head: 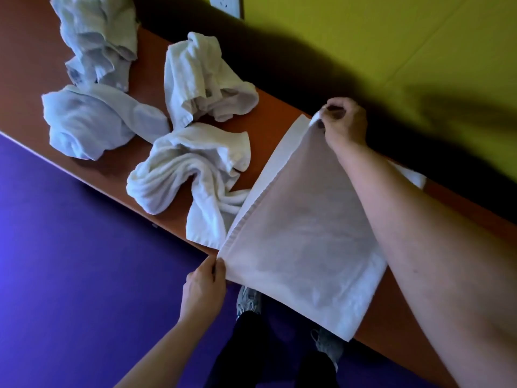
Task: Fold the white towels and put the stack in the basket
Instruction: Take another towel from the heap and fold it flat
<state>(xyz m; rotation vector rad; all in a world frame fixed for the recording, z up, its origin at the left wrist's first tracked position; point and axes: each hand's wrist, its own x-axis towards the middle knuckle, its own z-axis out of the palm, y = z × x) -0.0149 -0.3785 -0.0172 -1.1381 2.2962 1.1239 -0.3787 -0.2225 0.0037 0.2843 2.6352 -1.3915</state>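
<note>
A white towel [302,233] lies spread and doubled over on the brown table [279,107], its near part hanging past the table's front edge. My left hand [205,284] pinches its near left corner at the table edge. My right hand [344,121] pinches its far left corner near the wall side, my forearm crossing over the towel's right part. Several crumpled white towels lie to the left: one [193,175] touching the spread towel, one [204,79] behind it, one [92,121] further left, one [98,37] at the far end. No basket is in view.
A yellow wall [391,37] runs along the table's far side, with a white socket plate [226,4] at the top. The purple floor [70,261] lies below the front edge. My legs and grey shoes [249,301] stand under the towel's hanging part.
</note>
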